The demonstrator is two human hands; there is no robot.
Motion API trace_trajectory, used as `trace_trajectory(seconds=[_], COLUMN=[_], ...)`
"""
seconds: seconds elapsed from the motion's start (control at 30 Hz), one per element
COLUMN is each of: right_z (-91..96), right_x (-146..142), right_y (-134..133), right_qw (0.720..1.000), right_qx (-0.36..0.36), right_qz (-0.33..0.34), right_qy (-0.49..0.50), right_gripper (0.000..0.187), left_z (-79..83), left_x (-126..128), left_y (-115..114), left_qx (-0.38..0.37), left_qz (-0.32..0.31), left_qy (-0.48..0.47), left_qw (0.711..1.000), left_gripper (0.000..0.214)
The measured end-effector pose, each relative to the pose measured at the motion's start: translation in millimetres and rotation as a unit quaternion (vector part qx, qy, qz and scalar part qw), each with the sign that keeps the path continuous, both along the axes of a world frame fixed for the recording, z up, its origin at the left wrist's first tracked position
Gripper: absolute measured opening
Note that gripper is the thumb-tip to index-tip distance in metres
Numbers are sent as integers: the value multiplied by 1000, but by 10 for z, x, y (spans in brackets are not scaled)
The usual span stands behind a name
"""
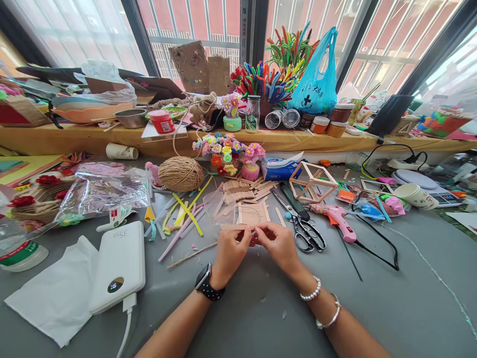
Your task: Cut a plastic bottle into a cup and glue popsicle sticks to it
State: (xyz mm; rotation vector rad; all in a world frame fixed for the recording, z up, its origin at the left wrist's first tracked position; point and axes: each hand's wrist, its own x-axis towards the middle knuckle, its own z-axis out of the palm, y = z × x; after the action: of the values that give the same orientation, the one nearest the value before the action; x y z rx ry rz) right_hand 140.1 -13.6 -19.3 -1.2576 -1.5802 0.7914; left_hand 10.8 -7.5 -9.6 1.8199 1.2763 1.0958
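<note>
Head view: small red piece (254,241) is pinched by fingertips of left hand (228,252) and right hand (280,246), just above grey table (261,308); judged light, soft, crushable, best held at its edges

Bright daylight pours through the windows (208,20) behind, glass partly blown out; shadows on the desk (261,308) stay soft, edges bow, focus crisp.

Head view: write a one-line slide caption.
Left hand and right hand pinch a small red piece beside scissors on a grey table.
</note>
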Motion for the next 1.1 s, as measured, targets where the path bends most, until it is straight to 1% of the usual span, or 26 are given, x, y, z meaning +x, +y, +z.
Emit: trace_trajectory(seconds=[0.07,0.1,0.13,0.2,0.27,0.33,0.4,0.47,0.6,0.7,0.9,1.0,1.1], right_z=[26,39,51,68,74,66,45,16,-41,-65,-89,-97,-95], right_x=[36,50,60,70,72,68,58,39,-17,-56,-111,-119,-105], right_y=[21,30,37,40,31,17,1,-13,-33,-49,-68,-66,-61], right_qw=[991,985,984,992,999,992,973,949,908,891,880,884,898], right_qx=[-75,-93,-97,-65,-5,62,121,164,205,218,238,234,221], right_qz=[63,83,91,74,39,16,5,-1,-36,-61,-103,-110,-105], right_qy=[95,119,122,77,-11,-108,-195,-270,-364,-393,-399,-390,-366], right_gripper=[23,25,25,23,19,17,18,20,22,24,26,25,24], left_z=[-8,-13,-18,-21,-20,-22,-34,-52,-80,-76,-37,-22,-24], left_x=[-12,-16,-18,-17,-6,10,26,38,50,56,71,73,69], left_y=[10,15,20,22,14,0,-10,-15,-16,-20,-44,-60,-68], left_qx=[-30,-34,-30,-13,15,52,93,128,159,157,143,156,164], left_qz=[5,10,14,17,20,28,42,50,51,46,47,50,48], left_qy=[-32,-40,-41,-27,19,80,139,182,219,229,239,248,254], left_qw=[999,999,999,999,1000,995,985,974,961,959,959,955,952], left_gripper=[32,31,30,30,31,31,30,30,29,30,30,32,33])
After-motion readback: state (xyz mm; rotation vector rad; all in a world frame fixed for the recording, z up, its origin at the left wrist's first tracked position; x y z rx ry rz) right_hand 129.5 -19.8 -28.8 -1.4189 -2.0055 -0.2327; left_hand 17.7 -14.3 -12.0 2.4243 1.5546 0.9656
